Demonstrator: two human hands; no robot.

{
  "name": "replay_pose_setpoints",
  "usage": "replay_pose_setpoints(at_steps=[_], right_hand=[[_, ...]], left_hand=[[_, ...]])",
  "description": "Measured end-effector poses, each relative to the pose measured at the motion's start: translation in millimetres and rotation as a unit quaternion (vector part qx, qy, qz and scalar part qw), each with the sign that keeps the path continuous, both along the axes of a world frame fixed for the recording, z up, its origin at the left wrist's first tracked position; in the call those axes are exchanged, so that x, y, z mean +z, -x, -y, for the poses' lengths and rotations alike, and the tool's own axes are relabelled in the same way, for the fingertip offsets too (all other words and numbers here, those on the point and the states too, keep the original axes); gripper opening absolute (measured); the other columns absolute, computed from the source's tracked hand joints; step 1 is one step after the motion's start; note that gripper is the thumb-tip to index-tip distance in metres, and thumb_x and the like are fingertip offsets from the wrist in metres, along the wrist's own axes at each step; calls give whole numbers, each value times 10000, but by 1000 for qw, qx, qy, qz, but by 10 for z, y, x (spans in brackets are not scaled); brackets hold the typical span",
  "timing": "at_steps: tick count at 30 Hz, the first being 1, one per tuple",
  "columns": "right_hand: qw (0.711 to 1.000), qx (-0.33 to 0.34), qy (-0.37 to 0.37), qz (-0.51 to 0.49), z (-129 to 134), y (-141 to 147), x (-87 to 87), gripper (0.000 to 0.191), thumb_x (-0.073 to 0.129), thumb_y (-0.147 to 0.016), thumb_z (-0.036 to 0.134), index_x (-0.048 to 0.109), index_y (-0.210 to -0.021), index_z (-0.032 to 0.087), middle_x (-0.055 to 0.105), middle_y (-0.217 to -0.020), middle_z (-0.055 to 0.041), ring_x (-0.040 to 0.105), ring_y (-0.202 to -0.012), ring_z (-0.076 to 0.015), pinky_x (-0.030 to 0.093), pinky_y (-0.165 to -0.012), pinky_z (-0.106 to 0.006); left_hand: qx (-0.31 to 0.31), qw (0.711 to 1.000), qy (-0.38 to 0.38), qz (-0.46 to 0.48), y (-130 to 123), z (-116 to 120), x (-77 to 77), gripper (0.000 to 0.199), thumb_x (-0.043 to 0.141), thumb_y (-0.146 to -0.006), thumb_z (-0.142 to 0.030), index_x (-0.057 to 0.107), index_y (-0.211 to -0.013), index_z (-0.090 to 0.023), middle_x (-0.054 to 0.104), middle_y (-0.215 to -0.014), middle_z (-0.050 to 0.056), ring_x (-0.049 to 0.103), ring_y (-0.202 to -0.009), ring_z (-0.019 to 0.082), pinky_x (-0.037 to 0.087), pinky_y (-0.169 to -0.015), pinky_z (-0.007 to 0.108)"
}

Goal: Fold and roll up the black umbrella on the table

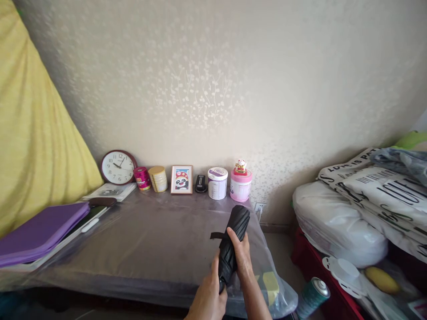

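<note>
A black folded umbrella [238, 220] is held tilted over the front right of the table, its top pointing away from me. My left hand [210, 286] is closed around its lower end, near the handle, which is mostly hidden by the fingers. Higher up, my right hand [243, 253] wraps round the right side of the rolled cloth. A loose black strap [217, 235] sticks out to the left from the umbrella.
Along the wall on the plastic-covered table [143, 244] stand a clock [118, 167], a framed panda picture [182, 180], a white tub [217, 183] and a pink tub [240, 186]. A purple folder [46, 226] lies left. A spray can [313, 295] stands right, beside packed bedding [336, 218].
</note>
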State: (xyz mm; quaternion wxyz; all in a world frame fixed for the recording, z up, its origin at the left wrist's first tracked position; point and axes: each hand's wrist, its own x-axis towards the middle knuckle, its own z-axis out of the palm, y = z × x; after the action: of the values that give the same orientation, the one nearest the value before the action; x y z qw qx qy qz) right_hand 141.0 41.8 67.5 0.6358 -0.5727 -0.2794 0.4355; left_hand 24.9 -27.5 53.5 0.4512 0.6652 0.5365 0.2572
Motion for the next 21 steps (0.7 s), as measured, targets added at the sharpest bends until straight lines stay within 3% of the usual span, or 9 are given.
replay_pose_setpoints(at_steps=[2, 4, 7, 10, 13, 15, 16, 18, 21], right_hand=[[1000, -9, 1, 2, -1, 35, -39, 570, 732, -562, 492, 546, -990, 165, 641, -756, -3, 612, -723, -204, 490, -644, -288], [1000, 0, -1, -25, 10, 56, -71, 564, 718, -578, 497, 548, -1001, 165, 636, -731, 3, 609, -687, -196, 492, -630, -290], [997, 26, -8, -79, 38, 51, -88, 566, 695, -594, 509, 561, -1020, 161, 635, -709, 7, 604, -643, -190, 498, -601, -291], [993, 39, -13, -108, 61, 26, -73, 564, 668, -604, 537, 580, -1018, 163, 640, -713, 10, 604, -637, -191, 501, -588, -293], [995, 37, -16, -92, 62, 21, -52, 557, 667, -616, 528, 572, -1035, 174, 653, -767, 7, 617, -699, -194, 505, -636, -291], [998, 31, -18, -55, 51, 33, -45, 568, 689, -608, 504, 552, -1053, 178, 658, -803, 1, 623, -744, -200, 503, -672, -290], [999, 24, -18, -34, 45, 42, -47, 575, 704, -596, 495, 544, -1047, 176, 657, -802, -2, 625, -750, -202, 501, -677, -291], [1000, 6, -10, -1, 32, 64, -62, 585, 731, -566, 482, 537, -1019, 167, 650, -773, -4, 627, -738, -206, 499, -668, -294], [1000, 0, -2, -7, 25, 95, -113, 583, 733, -559, 485, 534, -999, 160, 648, -747, -8, 631, -720, -209, 501, -655, -302]], left_hand=[[1, 994, -64, -88, 31, -8, -32, 783, 421, -711, -56, 79, -1405, -174, 414, -1337, 147, 466, -1174, 223, 362, -951, 303], [-13, 992, -81, -96, 74, -12, 3, 803, 436, -700, -53, 81, -1406, -195, 378, -1369, 136, 458, -1184, 223, 356, -962, 298], [-34, 999, 23, 21, 133, -10, 149, 871, 489, -721, -158, -51, -1397, -255, 519, -1214, 132, 636, -796, 176, 495, -713, 284], [-52, 979, 153, 126, 145, -6, 252, 864, 459, -765, -291, -162, -1365, -279, 611, -925, 55, 527, -418, 100, 442, -411, 243], [-73, 984, 125, 104, 101, -9, 173, 761, 426, -784, -311, -29, -1390, -234, 608, -828, 37, 482, -366, 95, 429, -391, 250], [-39, 997, 62, 24, 71, -13, 52, 743, 419, -791, -274, -1, -1397, -188, 612, -958, 105, 604, -544, 161, 490, -531, 292], [-20, 1000, 4, -21, 66, -16, -6, 729, 431, -780, -227, 53, -1400, -165, 580, -1082, 144, 639, -753, 197, 496, -681, 300], [0, 991, -80, -107, 81, -26, -81, 702, 423, -763, -140, 123, -1398, -147, 472, -1264, 174, 541, -1078, 237, 422, -877, 300], [-7, 984, -109, -140, 149, -51, -51, 721, 441, -746, -111, 144, -1399, -184, 384, -1356, 150, 441, -1197, 238, 379, -932, 299]])
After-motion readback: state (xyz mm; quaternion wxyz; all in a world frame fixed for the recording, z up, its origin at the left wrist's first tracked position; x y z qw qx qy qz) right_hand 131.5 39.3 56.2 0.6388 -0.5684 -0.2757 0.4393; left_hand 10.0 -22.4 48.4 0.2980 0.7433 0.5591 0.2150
